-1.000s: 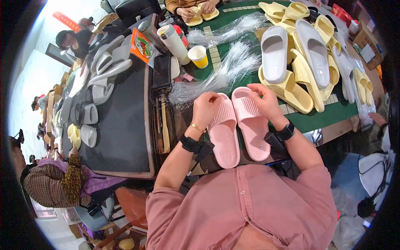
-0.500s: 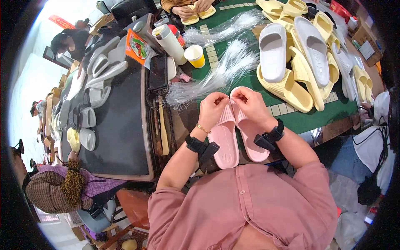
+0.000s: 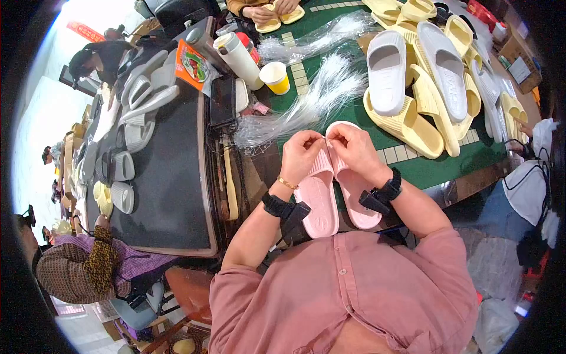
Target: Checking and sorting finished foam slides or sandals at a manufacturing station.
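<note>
A pair of pink slide slippers lies side by side at the table edge in front of me, toes away: the left slipper (image 3: 318, 203) and the right slipper (image 3: 359, 203). Over the strap of the left one my left hand (image 3: 302, 154) is closed in a pinch. My right hand (image 3: 355, 152) pinches too, over the right strap, its fingertips close to the left hand's. Whatever is between the fingertips is too fine to make out. Just beyond the hands lies a bundle of clear plastic strands (image 3: 312, 106).
Yellow slippers (image 3: 407, 127) and grey slippers (image 3: 386, 74) are piled at the right. A yellow-white cup (image 3: 275, 79) and a white bottle (image 3: 239, 59) stand beyond my left hand. Left, a black-topped table (image 3: 171, 171) bears more slippers. Across, another person's hands (image 3: 274, 13) hold yellow slippers.
My hands and the pink slippers stay almost in place, fingers still pinched. At the far left a dark-clad person has shifted. A hand now shows by the yellow slippers at the far right.
</note>
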